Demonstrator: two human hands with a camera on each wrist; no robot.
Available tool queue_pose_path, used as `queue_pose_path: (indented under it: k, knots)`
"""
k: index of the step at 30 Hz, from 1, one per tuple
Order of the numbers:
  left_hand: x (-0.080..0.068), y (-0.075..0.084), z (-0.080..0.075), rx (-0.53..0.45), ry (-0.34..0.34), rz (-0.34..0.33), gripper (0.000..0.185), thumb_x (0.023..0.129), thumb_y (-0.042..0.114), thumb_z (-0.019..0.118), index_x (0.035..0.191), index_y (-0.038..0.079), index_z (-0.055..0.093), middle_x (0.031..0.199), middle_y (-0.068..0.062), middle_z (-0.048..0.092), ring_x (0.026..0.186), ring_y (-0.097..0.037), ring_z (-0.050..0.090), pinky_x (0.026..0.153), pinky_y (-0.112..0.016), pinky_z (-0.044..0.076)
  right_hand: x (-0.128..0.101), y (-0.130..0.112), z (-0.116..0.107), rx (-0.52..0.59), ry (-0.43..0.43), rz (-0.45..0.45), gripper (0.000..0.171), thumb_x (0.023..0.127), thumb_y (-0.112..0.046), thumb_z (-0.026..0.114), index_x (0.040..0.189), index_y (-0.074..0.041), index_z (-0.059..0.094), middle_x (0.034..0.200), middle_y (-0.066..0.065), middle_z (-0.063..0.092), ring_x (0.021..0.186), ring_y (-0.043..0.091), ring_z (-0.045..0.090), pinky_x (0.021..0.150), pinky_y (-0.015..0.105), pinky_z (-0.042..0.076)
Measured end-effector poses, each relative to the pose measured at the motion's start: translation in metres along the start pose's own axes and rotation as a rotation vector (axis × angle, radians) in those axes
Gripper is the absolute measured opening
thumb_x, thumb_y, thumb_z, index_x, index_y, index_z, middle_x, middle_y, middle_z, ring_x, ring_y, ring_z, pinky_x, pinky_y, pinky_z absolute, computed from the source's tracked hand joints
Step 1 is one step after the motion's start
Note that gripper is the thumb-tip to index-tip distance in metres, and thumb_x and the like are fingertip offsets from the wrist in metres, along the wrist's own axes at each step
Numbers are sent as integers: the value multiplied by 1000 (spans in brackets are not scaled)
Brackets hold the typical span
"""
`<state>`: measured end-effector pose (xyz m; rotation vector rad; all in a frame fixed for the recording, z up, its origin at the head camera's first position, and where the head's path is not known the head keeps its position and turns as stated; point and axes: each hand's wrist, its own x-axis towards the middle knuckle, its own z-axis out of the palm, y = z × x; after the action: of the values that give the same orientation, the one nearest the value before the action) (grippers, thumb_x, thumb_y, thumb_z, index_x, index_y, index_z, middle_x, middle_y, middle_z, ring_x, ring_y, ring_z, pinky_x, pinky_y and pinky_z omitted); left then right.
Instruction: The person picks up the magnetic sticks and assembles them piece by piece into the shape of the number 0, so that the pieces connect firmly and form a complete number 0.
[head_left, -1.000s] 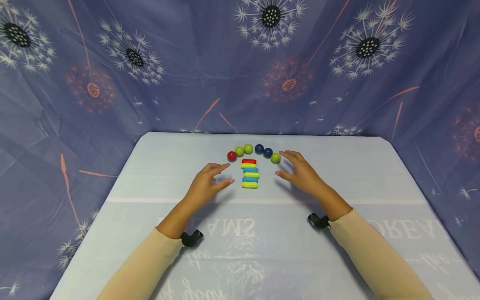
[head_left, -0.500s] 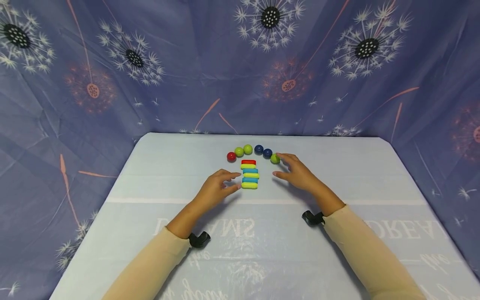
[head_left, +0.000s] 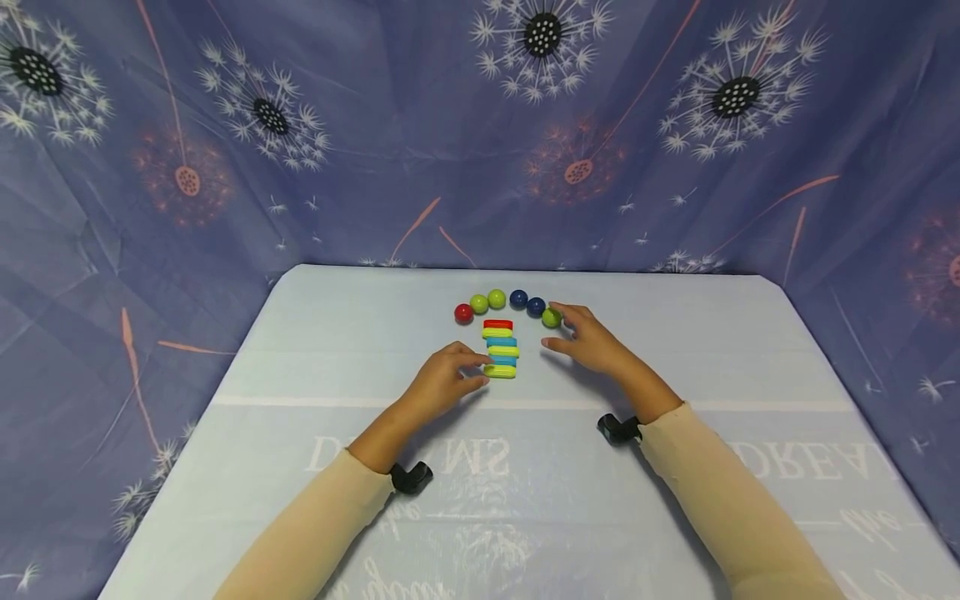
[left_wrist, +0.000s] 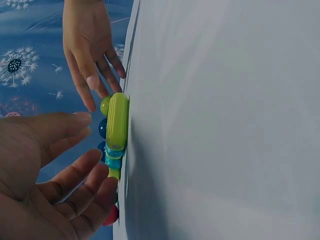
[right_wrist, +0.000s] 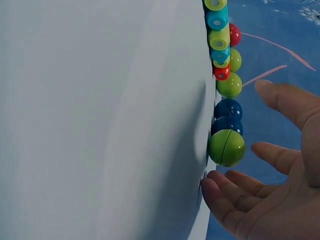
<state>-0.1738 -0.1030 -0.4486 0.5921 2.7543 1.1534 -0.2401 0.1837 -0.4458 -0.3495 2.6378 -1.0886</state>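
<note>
**Pale blue table with balls and bars near its far edge**

The table [head_left: 300,467] is covered by a pale blue sheet printed with white lettering near the front edge. Near the middle of the far edge, six balls are laid in a shallow arc: a red ball [head_left: 463,313], two green balls [head_left: 487,301], two dark blue balls [head_left: 527,302] and another green ball [head_left: 551,317]. Just in front of the arc, a row of short bars [head_left: 500,350] in red, yellow-green and blue is laid side by side, running towards the front edge

Even soft light, bowed edges
</note>
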Motion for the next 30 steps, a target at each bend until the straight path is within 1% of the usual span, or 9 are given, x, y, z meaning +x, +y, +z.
queue_pose_path:
  k: [5, 8, 14, 20, 23, 27, 30]
  knots:
    - [3, 2, 4, 20, -23, -6, 28, 90, 16, 76, 118, 14, 76, 106, -7, 66, 96, -20, 63, 82, -30, 53, 3, 0, -1, -25, -6, 20, 80, 96, -41, 68, 161, -17, 28, 162, 22, 25, 144, 41, 40, 115, 59, 38]
    - [5, 3, 6, 47, -19, -15, 26, 90, 16, 77, 116, 13, 77, 105, -6, 66, 96, -20, 62, 81, -30, 51, 5, 1, -2, -28, -8, 27, 79, 96, -40, 68, 160, -16, 29, 161, 23, 26, 143, 40, 41, 114, 58, 39]
    - [8, 2, 8, 86, -24, -30, 28, 90, 18, 76, 118, 13, 76, 107, -6, 65, 98, -19, 62, 84, -33, 51, 7, 2, -2, -28, 9, 14, 75, 96, -36, 69, 158, -13, 34, 155, 24, 34, 140, 41, 44, 113, 57, 40]
    - [10, 2, 10, 86, -30, -48, 29, 90, 17, 77, 119, 13, 76, 105, -6, 65, 96, -19, 61, 85, -33, 51, 8, 3, 0, -33, 31, 28, 64, 97, -29, 68, 153, -14, 42, 142, 22, 46, 130, 38, 50, 107, 55, 45]
    - [10, 1, 11, 92, -31, -52, 29, 90, 17, 77, 119, 13, 75, 105, -5, 64, 95, -18, 61, 85, -33, 51, 7, 3, 1, -39, 38, 31, 57, 98, -24, 67, 150, -13, 47, 137, 21, 49, 123, 35, 53, 104, 53, 46]
    - [10, 0, 12, 92, -26, -47, 28, 90, 18, 77, 118, 13, 76, 104, -4, 65, 96, -17, 61, 87, -35, 52, 3, 2, 2, -50, 27, 17, 49, 98, -18, 65, 145, -11, 53, 131, 21, 53, 118, 34, 55, 104, 52, 46]
    - [10, 0, 12, 87, -22, -43, 28, 90, 17, 77, 117, 13, 76, 103, -4, 65, 96, -17, 61, 88, -35, 53, -1, 0, 4, -57, 12, 5, 44, 99, -17, 64, 142, -10, 56, 130, 20, 55, 115, 33, 57, 103, 51, 47]
